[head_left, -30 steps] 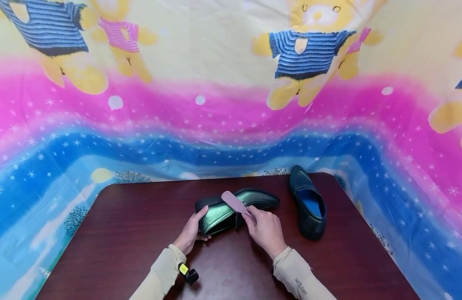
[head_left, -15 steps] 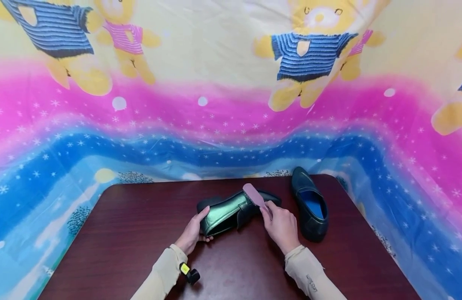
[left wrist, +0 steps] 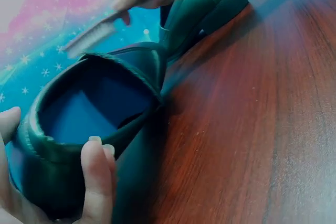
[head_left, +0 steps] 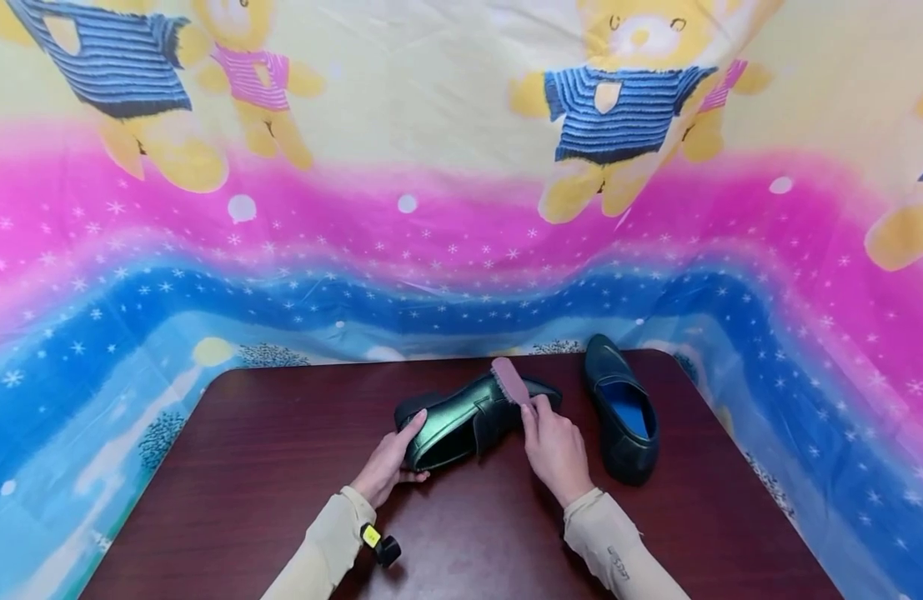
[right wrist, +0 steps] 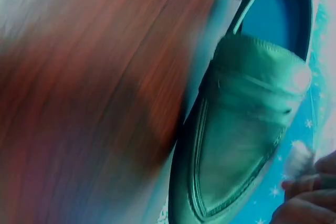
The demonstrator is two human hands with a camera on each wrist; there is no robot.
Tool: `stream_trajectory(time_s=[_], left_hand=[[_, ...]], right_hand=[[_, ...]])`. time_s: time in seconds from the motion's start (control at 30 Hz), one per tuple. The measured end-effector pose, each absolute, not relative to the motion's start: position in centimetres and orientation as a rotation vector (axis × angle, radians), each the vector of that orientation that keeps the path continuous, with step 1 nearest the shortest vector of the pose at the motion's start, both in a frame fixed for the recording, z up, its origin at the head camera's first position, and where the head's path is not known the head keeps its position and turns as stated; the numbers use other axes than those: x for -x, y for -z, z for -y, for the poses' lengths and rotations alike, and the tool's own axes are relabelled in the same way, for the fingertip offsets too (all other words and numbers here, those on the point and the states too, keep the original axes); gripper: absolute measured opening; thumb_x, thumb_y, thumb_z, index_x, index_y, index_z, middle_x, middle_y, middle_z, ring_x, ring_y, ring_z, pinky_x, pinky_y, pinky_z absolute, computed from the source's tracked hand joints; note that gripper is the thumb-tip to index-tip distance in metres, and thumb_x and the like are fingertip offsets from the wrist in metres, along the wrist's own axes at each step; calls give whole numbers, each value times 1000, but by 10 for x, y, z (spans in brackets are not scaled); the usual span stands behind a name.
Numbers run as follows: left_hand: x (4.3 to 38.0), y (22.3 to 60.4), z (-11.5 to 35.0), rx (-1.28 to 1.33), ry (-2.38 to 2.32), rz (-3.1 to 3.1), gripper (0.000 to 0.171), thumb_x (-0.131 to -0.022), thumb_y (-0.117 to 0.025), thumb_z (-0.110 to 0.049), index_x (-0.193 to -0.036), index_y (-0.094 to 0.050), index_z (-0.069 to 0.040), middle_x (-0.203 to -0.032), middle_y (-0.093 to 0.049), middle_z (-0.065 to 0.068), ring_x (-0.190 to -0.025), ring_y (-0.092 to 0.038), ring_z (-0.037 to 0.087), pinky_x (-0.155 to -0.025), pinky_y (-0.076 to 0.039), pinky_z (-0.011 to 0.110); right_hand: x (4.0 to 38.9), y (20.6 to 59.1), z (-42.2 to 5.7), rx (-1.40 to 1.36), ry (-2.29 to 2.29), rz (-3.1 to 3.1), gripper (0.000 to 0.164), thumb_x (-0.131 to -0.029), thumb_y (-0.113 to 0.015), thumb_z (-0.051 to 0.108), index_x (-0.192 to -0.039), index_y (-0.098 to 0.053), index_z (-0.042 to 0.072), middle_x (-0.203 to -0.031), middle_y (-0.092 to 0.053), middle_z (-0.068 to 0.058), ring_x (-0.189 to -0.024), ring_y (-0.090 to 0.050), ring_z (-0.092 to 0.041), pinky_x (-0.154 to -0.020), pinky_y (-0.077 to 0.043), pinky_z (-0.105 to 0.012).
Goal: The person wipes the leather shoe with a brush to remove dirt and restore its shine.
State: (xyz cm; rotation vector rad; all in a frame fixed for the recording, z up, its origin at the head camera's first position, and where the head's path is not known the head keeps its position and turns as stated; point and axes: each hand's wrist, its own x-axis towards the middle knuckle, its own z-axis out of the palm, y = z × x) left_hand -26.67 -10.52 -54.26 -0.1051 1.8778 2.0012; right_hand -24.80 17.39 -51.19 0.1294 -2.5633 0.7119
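A dark green leather loafer [head_left: 448, 427] lies tilted on its side, its opening towards me and its toe to the right. My left hand [head_left: 388, 463] grips it by the heel, with the thumb on the upper side and the fingers beneath. My right hand [head_left: 557, 448] holds a pink-backed brush [head_left: 510, 382] by its handle. The brush's bristles are over the loafer's side near the strap. In the left wrist view, pale bristles [left wrist: 92, 40] show beyond the opening, where a blue insole [left wrist: 79, 114] is visible. The right wrist view shows the loafer's strap and toe seam [right wrist: 247, 129].
A second loafer [head_left: 619, 410] stands upright at the right rear of the brown table [head_left: 281, 467], toe pointing away. A patterned cloth [head_left: 401, 283] hangs around the table's back and sides. A small black device [head_left: 386, 550] is fixed at the left wrist.
The brush in my right hand has moved right along the loafer's side, from near the heel part to the strap area. My left hand keeps its hold on the heel.
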Motion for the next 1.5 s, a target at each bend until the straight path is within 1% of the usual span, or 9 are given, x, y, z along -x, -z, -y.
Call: stream_trajectory(time_s=[0.17, 0.33, 0.53, 0.67, 0.8, 0.93, 1.03, 1.2, 1.5], left_hand=[[267, 542, 106, 104, -2003, -1899, 76, -94, -58, -71, -121, -63, 0, -94, -73, 8, -64, -66, 15, -68, -61, 33], [269, 542, 103, 117, -2011, -1874, 74, -95, -57, -71, -118, -64, -1, -90, -72, 6, -61, -64, 14, -68, -60, 31], [268, 543, 102, 148, -2014, -1859, 72, -95, -57, -70, -115, -63, -2, -86, -70, 5, -59, -62, 14, -65, -58, 29], [266, 539, 102, 151, -2008, -1875, 73, -93, -58, -72, -113, -64, -2, -85, -70, 5, -59, -63, 15, -66, -58, 31], [266, 535, 102, 137, -2001, -1883, 73, -93, -58, -72, -111, -65, -2, -84, -70, 4, -59, -62, 15, -67, -58, 31], [267, 535, 100, 138, -2000, -1874, 71, -94, -58, -71, -111, -65, -3, -84, -70, 4, -58, -61, 14, -65, -57, 30], [268, 536, 101, 143, -2007, -1873, 70, -95, -57, -70, -113, -64, -3, -84, -70, 5, -57, -61, 14, -64, -57, 29], [268, 535, 104, 152, -2014, -1890, 71, -95, -56, -70, -114, -64, -2, -84, -70, 5, -56, -61, 14, -64, -57, 29], [270, 540, 101, 145, -2011, -1880, 72, -95, -57, -70, -114, -65, -1, -85, -71, 5, -57, -62, 15, -64, -58, 30]], right_hand=[[251, 513, -166, -197, -711, 2653, 14, -105, -63, 26, -103, -55, 15, -60, -48, 4, -52, -52, -16, -48, -37, -32], [256, 516, -171, -105, -646, 2716, 17, -104, -63, 28, -102, -52, 15, -58, -47, 0, -50, -52, -21, -46, -36, -34], [258, 524, -187, 28, -651, 2776, 22, -105, -62, 29, -113, -53, 10, -62, -56, -4, -56, -58, -26, -51, -45, -39], [257, 527, -200, 110, -662, 2790, 28, -105, -61, 26, -120, -52, 5, -74, -67, -14, -62, -65, -32, -59, -55, -50], [258, 524, -207, 148, -669, 2808, 28, -105, -59, 25, -120, -50, 3, -84, -70, -20, -67, -67, -35, -64, -58, -55], [257, 514, -202, 114, -679, 2787, 23, -106, -58, 24, -112, -50, 4, -76, -66, -16, -63, -64, -32, -59, -55, -50], [256, 507, -189, 10, -706, 2756, 21, -107, -58, 25, -105, -49, 6, -66, -58, -10, -56, -58, -27, -51, -47, -42], [258, 500, -165, -194, -741, 2743, 20, -107, -57, 28, -101, -49, 11, -60, -46, -1, -49, -45, -17, -48, -35, -32], [262, 507, -161, -153, -634, 2757, 19, -106, -59, 29, -107, -51, 11, -58, -49, -2, -47, -47, -19, -46, -37, -35]])
